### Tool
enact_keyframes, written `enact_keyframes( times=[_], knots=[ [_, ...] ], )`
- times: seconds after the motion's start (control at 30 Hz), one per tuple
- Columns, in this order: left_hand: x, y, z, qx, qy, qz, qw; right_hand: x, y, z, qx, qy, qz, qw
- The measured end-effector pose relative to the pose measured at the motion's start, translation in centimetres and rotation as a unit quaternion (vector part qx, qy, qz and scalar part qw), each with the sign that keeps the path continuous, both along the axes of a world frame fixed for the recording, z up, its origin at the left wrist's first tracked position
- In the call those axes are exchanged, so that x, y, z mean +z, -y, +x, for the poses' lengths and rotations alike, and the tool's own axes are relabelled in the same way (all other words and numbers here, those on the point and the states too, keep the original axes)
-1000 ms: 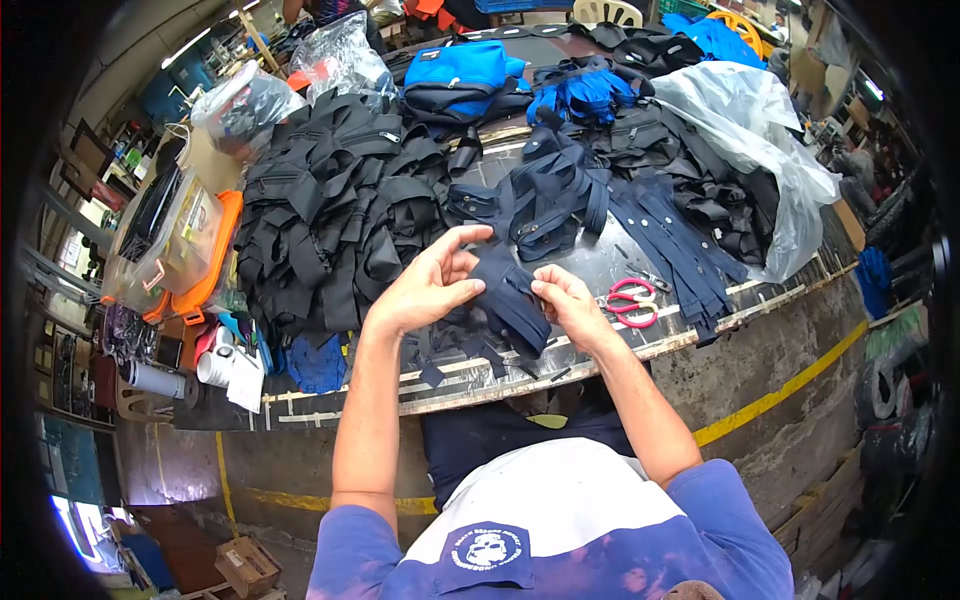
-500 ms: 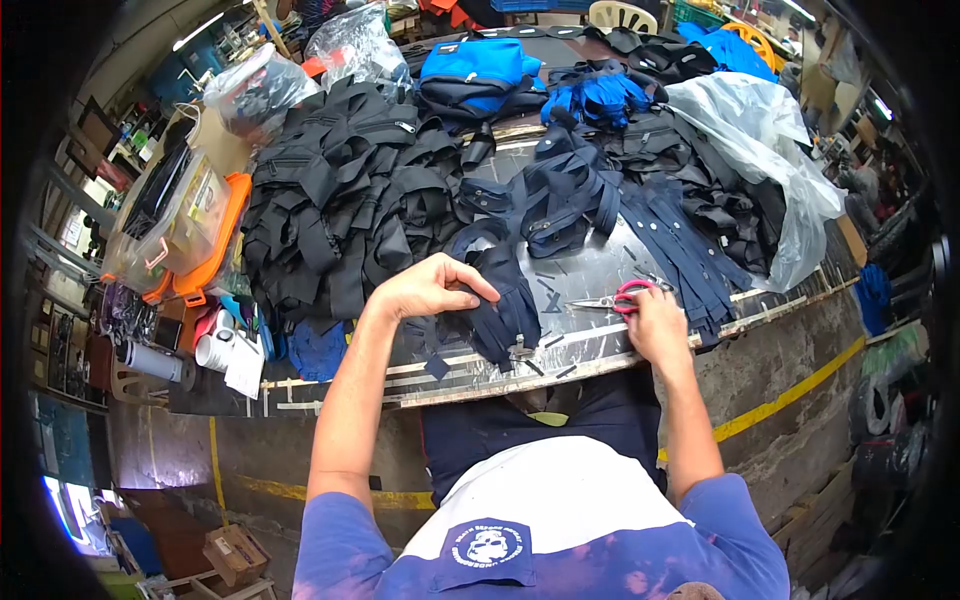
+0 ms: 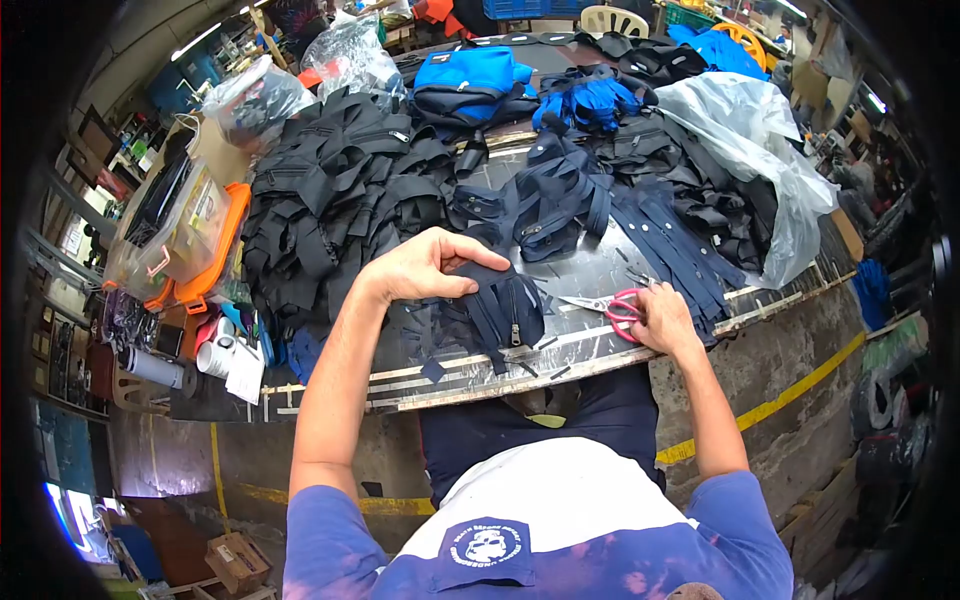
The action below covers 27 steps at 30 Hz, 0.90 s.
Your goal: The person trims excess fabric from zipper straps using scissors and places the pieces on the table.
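Observation:
A dark navy zippered piece (image 3: 508,312) lies near the table's front edge, its zipper pull showing at the right. My left hand (image 3: 432,268) pinches its upper left part between thumb and fingers. Closed round the pink handles of the scissors (image 3: 618,308) is my right hand (image 3: 662,318); the blades point left toward the navy piece, slightly apart from it. Small dark scraps lie around the piece. Behind it is a heap of navy zippered pieces (image 3: 560,205).
A big pile of black strips (image 3: 340,200) rises at the left, beside a clear bin (image 3: 185,225) with an orange lid. Navy strips (image 3: 670,240) lie at the right, near clear plastic (image 3: 740,120). A blue pouch (image 3: 465,80) stands at the back.
My right hand has left the navy piece, gone right and taken hold of the scissors, which have shifted slightly. The navy piece now shows its zipper, still in my left hand.

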State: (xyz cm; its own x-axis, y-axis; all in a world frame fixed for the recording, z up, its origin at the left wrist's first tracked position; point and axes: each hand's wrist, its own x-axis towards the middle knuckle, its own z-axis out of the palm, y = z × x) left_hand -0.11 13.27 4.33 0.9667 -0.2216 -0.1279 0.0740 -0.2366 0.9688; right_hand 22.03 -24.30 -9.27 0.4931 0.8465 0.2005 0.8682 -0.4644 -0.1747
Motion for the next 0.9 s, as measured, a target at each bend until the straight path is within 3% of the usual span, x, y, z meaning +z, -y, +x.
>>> enact_keyframes(
  times=[0.17,0.2,0.23,0.27,0.33,0.47,0.53,0.77,0.9],
  knots=[
    [-0.2,1.0,-0.1,0.025,0.052,-0.03,0.998,2.6,2.0,-3.9,-0.064,-0.152,-0.012,0.986],
    [0.1,1.4,-0.1,0.027,0.069,-0.026,0.997,2.5,1.9,-5.5,-0.048,-0.368,0.102,0.923],
    [0.3,1.8,0.1,0.028,0.088,-0.021,0.996,2.6,1.7,-7.1,-0.031,-0.56,0.212,0.8],
    [0.5,2.1,0.3,0.023,0.086,-0.022,0.996,3.2,1.5,-8.8,-0.035,-0.56,0.215,0.799],
    [0.7,2.6,0.7,0.019,0.071,-0.026,0.997,4.7,0.6,-11.8,-0.016,-0.669,0.178,0.721],
    [1.6,2.8,1.0,0.011,0.052,0.034,0.998,3.2,-2.1,-14.3,0.058,-0.7,0.198,0.684],
    [1.9,2.9,0.9,0.01,0.047,0.065,0.997,3.5,-3.0,-14.3,0.05,-0.669,0.156,0.725],
    [1.5,4.6,0.5,0.006,0.057,-0.051,0.997,4.5,-5.1,-14.4,0.064,-0.637,0.137,0.756],
    [1.4,4.8,0.5,-0.015,0.059,-0.039,0.997,4.6,-5.5,-14.3,0.075,-0.631,0.151,0.757]
  ],
)
